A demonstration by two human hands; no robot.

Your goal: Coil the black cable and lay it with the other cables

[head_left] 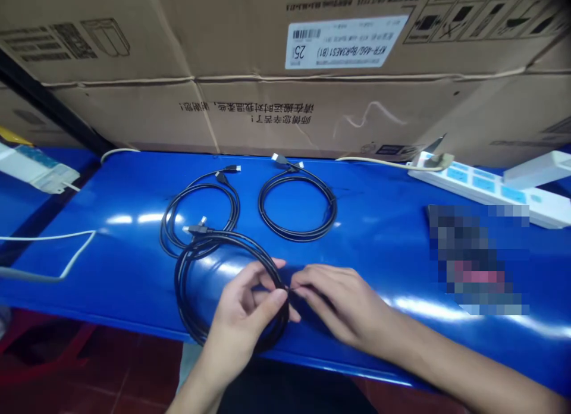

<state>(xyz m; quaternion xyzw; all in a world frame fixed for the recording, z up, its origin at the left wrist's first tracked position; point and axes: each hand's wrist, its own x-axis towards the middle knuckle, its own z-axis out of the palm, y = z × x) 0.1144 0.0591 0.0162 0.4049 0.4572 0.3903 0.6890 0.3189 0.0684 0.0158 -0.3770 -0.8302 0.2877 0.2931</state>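
Observation:
Three coiled black cables lie on a blue table (379, 223). The nearest coil (187, 283) sits at the front edge, its plugs (198, 228) pointing away from me. My left hand (243, 319) grips this coil's right side with thumb and fingers closed round the strands. My right hand (332, 301) pinches something thin and dark at the same spot on the coil, fingertips touching the left hand's. A second coil (173, 220) lies behind and partly under the nearest one. The third coil (297, 203) lies apart, farther back.
Large cardboard boxes (285, 75) form a wall along the table's back edge. A white power strip (486, 188) lies at the right rear, with a blurred patch (479, 259) in front of it. A white cord (66, 253) and white device (35, 164) sit at left.

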